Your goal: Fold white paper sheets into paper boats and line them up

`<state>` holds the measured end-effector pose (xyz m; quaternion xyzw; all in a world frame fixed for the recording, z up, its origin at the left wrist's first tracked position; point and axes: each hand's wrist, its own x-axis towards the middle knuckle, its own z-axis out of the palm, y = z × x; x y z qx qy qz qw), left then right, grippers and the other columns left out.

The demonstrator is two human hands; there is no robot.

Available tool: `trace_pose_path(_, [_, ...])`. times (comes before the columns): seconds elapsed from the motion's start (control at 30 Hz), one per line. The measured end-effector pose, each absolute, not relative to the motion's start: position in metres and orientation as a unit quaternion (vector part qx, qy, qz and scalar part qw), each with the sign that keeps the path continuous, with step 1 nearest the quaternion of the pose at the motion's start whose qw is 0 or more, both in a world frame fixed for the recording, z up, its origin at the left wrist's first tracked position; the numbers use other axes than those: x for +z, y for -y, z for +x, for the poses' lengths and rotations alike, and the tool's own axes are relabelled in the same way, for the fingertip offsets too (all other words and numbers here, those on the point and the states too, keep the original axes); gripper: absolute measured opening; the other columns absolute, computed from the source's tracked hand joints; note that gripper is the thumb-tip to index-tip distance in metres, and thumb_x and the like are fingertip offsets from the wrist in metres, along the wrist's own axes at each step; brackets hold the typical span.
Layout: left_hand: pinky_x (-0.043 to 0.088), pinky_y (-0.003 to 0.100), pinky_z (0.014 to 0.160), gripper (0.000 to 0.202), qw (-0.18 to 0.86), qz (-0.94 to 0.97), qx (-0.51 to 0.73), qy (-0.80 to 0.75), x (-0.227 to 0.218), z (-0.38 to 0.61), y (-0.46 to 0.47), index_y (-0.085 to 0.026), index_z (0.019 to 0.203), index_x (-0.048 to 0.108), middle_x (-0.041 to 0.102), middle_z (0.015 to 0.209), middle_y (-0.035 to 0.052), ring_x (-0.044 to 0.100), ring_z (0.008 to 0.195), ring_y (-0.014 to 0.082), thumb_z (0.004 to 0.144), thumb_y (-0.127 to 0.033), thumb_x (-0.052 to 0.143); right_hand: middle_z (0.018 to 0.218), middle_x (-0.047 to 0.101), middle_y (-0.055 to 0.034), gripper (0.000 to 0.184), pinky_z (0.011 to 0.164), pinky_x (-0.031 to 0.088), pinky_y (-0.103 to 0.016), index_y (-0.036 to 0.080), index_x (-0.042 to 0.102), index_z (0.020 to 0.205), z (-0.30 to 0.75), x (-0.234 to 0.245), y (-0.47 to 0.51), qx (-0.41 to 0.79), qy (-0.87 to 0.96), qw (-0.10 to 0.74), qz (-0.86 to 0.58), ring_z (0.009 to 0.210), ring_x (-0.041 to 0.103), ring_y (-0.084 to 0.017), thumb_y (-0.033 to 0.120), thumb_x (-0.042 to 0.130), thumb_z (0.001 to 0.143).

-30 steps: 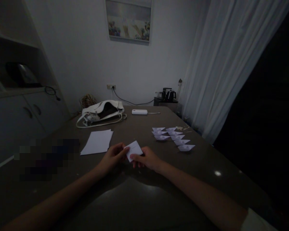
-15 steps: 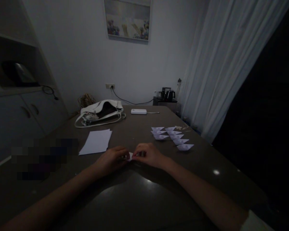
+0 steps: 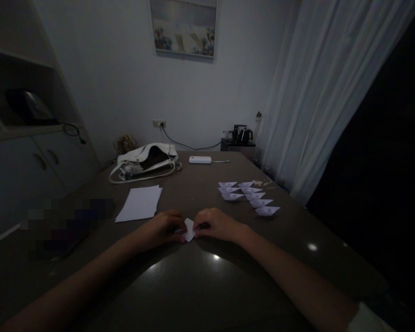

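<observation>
Between my two hands is a small piece of folded white paper (image 3: 189, 229), its pointed upper end and lower part showing. My left hand (image 3: 166, 227) pinches its left edge, and my right hand (image 3: 217, 225) pinches the right edge. The fingers of both hands partly cover the paper. Several folded paper boats (image 3: 257, 203) stand in two columns to the right, beyond my right hand. A stack of white paper sheets (image 3: 138, 204) lies beyond my left hand on the dark, glossy table (image 3: 200, 290).
A white handbag (image 3: 148, 161) sits open at the table's far left. Near the back edge lies a white power bank (image 3: 199, 160) with a short cable. Small pale scraps (image 3: 262, 183) are scattered by the boats. A sheer curtain (image 3: 307, 83) hangs on the right.
More of the folded paper shows between my hands now, as a pointed white shape. My fingers have moved slightly apart and grip its two sides.
</observation>
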<state>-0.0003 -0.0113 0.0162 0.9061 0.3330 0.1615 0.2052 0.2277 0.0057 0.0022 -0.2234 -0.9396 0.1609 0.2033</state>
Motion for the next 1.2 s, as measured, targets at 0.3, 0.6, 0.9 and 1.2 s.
trace_pose_path(0.3, [0.043, 0.023, 0.069, 0.02, 0.191, 0.924, 0.15, -0.295, 0.013, -0.004, 0.007, -0.017, 0.089, 0.067, 0.061, 0.09, 0.0059, 0.059, 0.08, 0.0162, 0.087, -0.033, 0.054, 0.085, 0.066, -0.0046, 0.015, 0.073, 0.043, -0.022, 0.015, 0.068, 0.09, 0.227, 0.0, -0.006, 0.168, 0.939, 0.204, -0.22, 0.078, 0.06, -0.013, 0.025, 0.062, 0.082])
trace_pose_path(0.6, [0.042, 0.022, 0.064, 0.024, 0.169, 0.92, 0.143, -0.324, 0.017, -0.002, 0.01, -0.014, 0.085, 0.066, 0.062, 0.085, 0.0062, 0.059, 0.073, 0.0146, 0.09, -0.027, 0.046, 0.079, 0.065, -0.0042, 0.013, 0.066, 0.041, -0.021, 0.014, 0.069, 0.087, 0.226, 0.0, -0.005, 0.155, 0.93, 0.218, -0.25, 0.07, 0.058, -0.012, 0.021, 0.058, 0.084])
trace_pose_path(0.9, [0.041, 0.022, 0.061, 0.025, 0.181, 0.875, 0.196, -0.403, 0.014, 0.001, 0.011, -0.015, 0.082, 0.066, 0.065, 0.075, 0.0031, 0.058, 0.068, 0.0151, 0.086, -0.033, 0.05, 0.077, 0.067, -0.0047, 0.013, 0.062, 0.039, -0.02, 0.013, 0.069, 0.083, 0.218, -0.009, -0.003, 0.135, 0.9, 0.278, -0.308, 0.068, 0.057, -0.011, 0.022, 0.059, 0.083])
trace_pose_path(1.2, [0.042, 0.023, 0.063, 0.025, 0.189, 0.869, 0.214, -0.405, 0.016, 0.006, 0.017, -0.014, 0.082, 0.067, 0.066, 0.076, 0.0041, 0.059, 0.069, 0.0153, 0.086, -0.031, 0.049, 0.075, 0.065, -0.004, 0.014, 0.061, 0.037, -0.02, 0.014, 0.068, 0.08, 0.217, -0.013, -0.002, 0.129, 0.885, 0.306, -0.325, 0.066, 0.056, -0.011, 0.023, 0.057, 0.084])
